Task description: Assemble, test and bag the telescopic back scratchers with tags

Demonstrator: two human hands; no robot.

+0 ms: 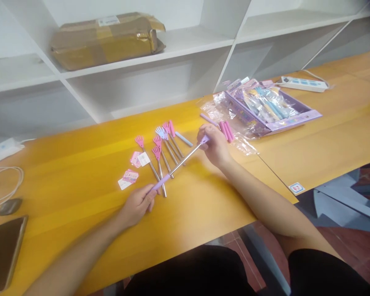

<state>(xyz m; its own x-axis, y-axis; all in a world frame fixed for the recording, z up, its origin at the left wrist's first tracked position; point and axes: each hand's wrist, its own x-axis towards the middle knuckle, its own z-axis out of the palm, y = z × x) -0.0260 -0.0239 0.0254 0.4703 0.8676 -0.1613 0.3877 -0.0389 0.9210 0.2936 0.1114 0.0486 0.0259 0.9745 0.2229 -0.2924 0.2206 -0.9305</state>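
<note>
My left hand (139, 205) is closed round the purple handle of a telescopic back scratcher (185, 159). Its silver rod slants up to the right, and my right hand (214, 144) grips the purple head, mostly hidden by the fingers. Behind the rod lie several pink and blue hand-shaped scratcher heads on metal rods (156, 153). A loose blue handle tube (183, 139) rests beside them. Several pink handle tubes (226, 131) and a purple tube (209, 119) lie just past my right hand. Small printed cards (131, 176) sit left of the rods.
A purple display box (308, 116) with plastic-wrapped scratchers stands at the back right, near a power strip (305, 84). A phone (4, 250), a dark mouse-like object (10, 206) and a white cable (20, 174) are on the left. A taped carton (105, 43) occupies the shelf.
</note>
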